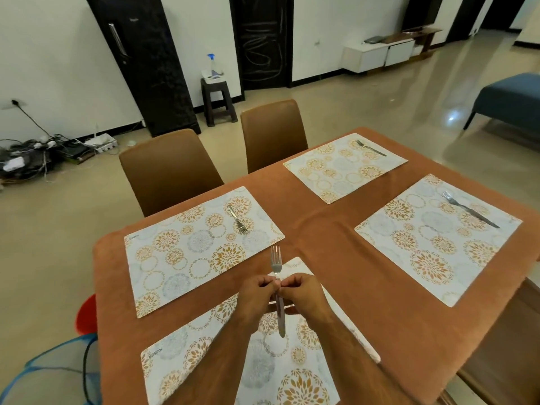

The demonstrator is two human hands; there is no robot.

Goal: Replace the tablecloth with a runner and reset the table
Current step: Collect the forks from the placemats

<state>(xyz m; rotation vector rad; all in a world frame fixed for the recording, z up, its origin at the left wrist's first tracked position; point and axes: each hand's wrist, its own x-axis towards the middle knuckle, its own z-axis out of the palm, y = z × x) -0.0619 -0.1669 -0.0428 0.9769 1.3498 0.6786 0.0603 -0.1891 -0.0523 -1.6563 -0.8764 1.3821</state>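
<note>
An orange-brown cloth (318, 226) covers the table. Several floral placemats lie on it: near left (187, 252), nearest me (271, 366), far (344, 166), right (432, 241). Forks rest on the near-left mat (237, 219), the far mat (370, 147) and the right mat (469, 209). My left hand (258, 296) and my right hand (304, 295) meet over the nearest mat. Both pinch one fork (277, 287) by its handle, tines pointing away from me.
Two brown chairs (169, 168) (273, 133) stand at the table's far side. A dark stool with a spray bottle (214, 65) is by the wall. Cables lie on the floor at left. A blue mesh basket (52, 372) and a red object sit at lower left.
</note>
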